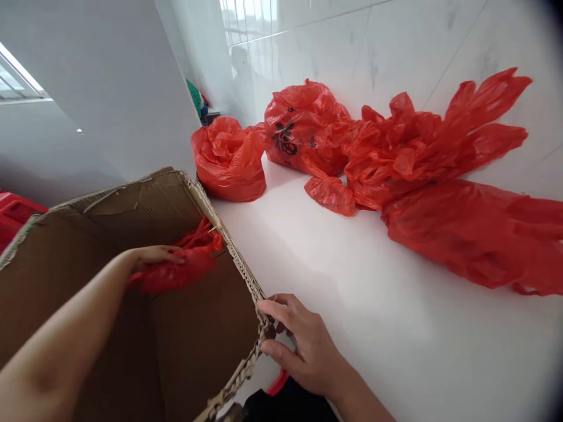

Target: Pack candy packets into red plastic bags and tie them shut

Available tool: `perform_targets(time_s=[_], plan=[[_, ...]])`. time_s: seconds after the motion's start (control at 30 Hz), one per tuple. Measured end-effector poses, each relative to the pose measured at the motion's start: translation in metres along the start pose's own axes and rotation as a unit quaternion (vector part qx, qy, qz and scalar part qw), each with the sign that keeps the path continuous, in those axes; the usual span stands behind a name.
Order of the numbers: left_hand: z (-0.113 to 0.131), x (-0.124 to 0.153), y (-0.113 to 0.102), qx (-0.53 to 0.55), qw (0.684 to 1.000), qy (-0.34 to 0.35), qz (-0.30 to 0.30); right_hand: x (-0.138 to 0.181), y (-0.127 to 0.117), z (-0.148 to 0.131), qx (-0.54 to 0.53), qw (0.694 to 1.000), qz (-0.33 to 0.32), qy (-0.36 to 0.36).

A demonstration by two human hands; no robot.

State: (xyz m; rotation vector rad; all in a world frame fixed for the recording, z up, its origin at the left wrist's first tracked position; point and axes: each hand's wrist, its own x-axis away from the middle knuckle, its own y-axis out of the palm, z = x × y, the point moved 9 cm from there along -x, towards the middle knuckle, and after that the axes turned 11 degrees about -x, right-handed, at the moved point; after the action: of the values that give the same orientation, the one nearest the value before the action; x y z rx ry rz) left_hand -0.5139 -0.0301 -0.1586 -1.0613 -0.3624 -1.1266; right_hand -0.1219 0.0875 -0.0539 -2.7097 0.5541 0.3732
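My left hand (153, 256) reaches into an open brown cardboard box (109, 205) and is closed on a crumpled red plastic bag (185, 266) held inside the box near its right wall. My right hand (299, 343) pinches the torn near right corner of the box's rim. On the white counter (373, 316) beyond lie several more red plastic bags: a rounded one (229, 158), one with black print (303, 126), and flattened ones (440, 158) spread to the right.
White tiled walls rise behind the counter. A green object (194, 98) sits in the far corner. Something red (13, 214) shows at the left edge behind the box. Dark cloth (281, 407) and a red bit lie below my right hand.
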Motion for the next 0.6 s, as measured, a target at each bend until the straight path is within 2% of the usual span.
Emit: perform_targets(time_s=[0.1, 0.2, 0.27, 0.33, 0.43, 0.53, 0.6], plan=[[-0.011, -0.043, 0.013, -0.041, 0.997, -0.014, 0.061, 0.000, 0.000, 0.002, -0.001, 1.000, -0.003, -0.003], [-0.008, -0.072, 0.002, -0.088, 0.981, -0.018, 0.170, -0.001, 0.001, 0.003, 0.004, 1.000, 0.000, -0.005], [-0.003, -0.081, -0.010, -0.108, 0.964, -0.018, 0.244, -0.001, 0.001, 0.004, 0.008, 1.000, 0.001, -0.003], [0.001, -0.081, -0.019, -0.119, 0.946, -0.018, 0.302, -0.001, 0.001, 0.003, 0.012, 1.000, 0.001, -0.005], [0.011, -0.071, -0.021, -0.122, 0.926, -0.004, 0.357, -0.001, 0.000, 0.002, 0.014, 1.000, 0.000, -0.007], [0.027, -0.049, -0.027, -0.092, 0.908, 0.029, 0.409, -0.002, -0.001, 0.002, 0.013, 1.000, 0.001, -0.004], [0.045, -0.024, -0.046, -0.048, 0.880, 0.052, 0.470, -0.003, -0.001, 0.002, 0.010, 1.000, 0.002, 0.001]])
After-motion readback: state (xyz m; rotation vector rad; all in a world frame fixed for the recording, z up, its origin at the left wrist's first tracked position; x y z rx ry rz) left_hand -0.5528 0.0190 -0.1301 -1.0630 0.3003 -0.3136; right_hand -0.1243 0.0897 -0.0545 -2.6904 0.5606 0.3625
